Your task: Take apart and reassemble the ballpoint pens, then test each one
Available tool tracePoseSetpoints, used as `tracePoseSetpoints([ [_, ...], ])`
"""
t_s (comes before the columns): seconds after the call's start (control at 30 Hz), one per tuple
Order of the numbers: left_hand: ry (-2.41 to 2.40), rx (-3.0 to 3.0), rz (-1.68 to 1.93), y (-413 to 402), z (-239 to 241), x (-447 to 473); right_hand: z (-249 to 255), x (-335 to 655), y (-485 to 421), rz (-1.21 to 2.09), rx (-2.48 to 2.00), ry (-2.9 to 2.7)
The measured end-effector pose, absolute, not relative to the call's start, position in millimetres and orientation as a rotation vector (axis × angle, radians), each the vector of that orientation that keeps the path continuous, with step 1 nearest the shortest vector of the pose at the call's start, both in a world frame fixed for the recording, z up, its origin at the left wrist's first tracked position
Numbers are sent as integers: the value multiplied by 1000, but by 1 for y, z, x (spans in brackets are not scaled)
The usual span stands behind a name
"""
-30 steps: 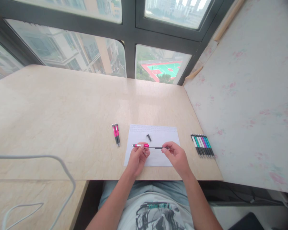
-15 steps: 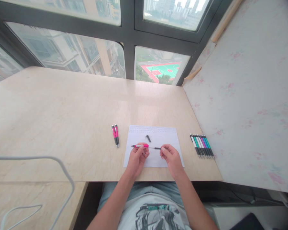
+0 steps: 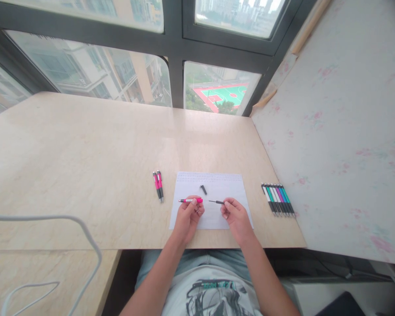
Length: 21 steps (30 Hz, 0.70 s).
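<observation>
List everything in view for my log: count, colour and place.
Pink pen barrel: one, pink and black, in left hand
Thin pen piece: one, dark, in right hand
Small pen part: one, dark, on paper
Paper: one sheet, white, under hands
Pens: two, pink and black, left of paper
Pen row: about eight, mixed colours, right of paper
Tabletop: beige, centre
Cable: count unclear, grey-white, lower left
Window frame: dark, top
Wall: white, pink flowers, right
Dark object: one, unidentified, lower right
Left hand, right hand: one each, bare, over paper
Shirt: one, white, printed, bottom
</observation>
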<state>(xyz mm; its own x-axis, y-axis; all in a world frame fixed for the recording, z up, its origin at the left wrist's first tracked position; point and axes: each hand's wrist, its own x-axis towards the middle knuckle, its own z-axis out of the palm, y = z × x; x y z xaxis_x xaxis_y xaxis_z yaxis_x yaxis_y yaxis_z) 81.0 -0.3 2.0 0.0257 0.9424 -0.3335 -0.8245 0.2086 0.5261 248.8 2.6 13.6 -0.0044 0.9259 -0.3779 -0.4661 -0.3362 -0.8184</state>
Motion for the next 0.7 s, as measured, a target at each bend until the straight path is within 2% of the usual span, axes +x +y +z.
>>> tracePoseSetpoints([
  [0.5, 696, 255, 1330, -2, 5, 82, 59, 255, 1, 1147, -1435, -1353],
  [0.7, 580, 151, 1331, -2, 3, 79, 83, 260, 3, 984, -1468, -1462],
])
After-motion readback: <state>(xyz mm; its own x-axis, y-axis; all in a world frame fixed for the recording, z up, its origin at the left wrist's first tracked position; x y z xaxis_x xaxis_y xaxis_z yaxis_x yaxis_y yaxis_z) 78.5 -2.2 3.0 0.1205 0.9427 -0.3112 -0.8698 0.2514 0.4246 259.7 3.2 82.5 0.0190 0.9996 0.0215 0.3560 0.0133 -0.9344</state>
